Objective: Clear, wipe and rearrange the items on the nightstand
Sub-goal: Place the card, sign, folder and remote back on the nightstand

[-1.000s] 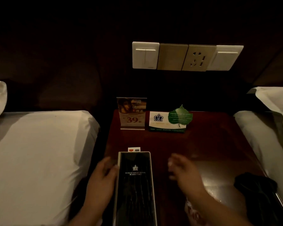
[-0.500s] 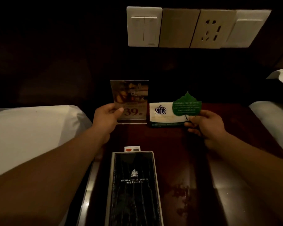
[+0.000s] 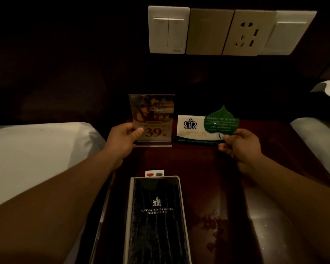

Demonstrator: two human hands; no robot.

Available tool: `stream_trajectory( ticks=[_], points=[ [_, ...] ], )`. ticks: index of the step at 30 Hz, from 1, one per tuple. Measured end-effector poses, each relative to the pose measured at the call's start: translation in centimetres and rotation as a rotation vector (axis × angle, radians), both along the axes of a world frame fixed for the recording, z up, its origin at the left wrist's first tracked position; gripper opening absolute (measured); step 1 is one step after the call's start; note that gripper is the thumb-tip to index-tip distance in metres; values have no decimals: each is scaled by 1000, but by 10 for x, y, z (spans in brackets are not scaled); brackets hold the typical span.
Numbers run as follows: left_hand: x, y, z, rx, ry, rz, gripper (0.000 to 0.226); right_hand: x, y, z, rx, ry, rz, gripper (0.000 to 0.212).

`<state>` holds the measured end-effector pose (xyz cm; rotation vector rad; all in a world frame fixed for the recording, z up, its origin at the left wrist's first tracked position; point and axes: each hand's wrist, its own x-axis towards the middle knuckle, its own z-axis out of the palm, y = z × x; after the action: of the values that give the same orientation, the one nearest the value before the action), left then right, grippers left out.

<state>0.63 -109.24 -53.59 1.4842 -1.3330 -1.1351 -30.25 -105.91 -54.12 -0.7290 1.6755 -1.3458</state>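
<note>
With left hand, pinching the left edge of the upright clear acrylic sign stand; with right hand, pinching the right end of the white, green-leafed tent card. Side by side at the back of the dark red wooden nightstand, behind a black leather folder.

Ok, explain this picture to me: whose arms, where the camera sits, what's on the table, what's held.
No machine here: these are a person's two bare arms, filmed by one camera worn on their head, looking down at a dark wooden nightstand between two white beds. The left hand grips a clear acrylic sign stand printed 39. The right hand pinches the right end of a white card with a crown logo, where a green leaf-shaped card sits. Nearer lies a black hotel folder.
</note>
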Motion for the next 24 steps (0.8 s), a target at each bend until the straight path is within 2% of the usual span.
stream_trajectory(
  ticks=[7, 10, 15, 20, 24],
  points=[
    [1, -3, -2, 11, -12, -14, 15, -5, 1, -3, -2, 28, 42, 12],
    [0, -4, -6, 6, -13, -9, 16, -4, 1, -3, -7, 49, 28, 18],
    [3, -4, -7, 4, -6, -4, 24, -3, 5, -1, -41, -12, 18, 16],
    [17, 2, -4, 37, 153, 8, 44, -6, 12, -3, -110, -49, -36, 51],
    [11, 23, 1, 100, 323, 182, 56, -5, 19, 1, -110, -135, -101, 53]
  ],
)
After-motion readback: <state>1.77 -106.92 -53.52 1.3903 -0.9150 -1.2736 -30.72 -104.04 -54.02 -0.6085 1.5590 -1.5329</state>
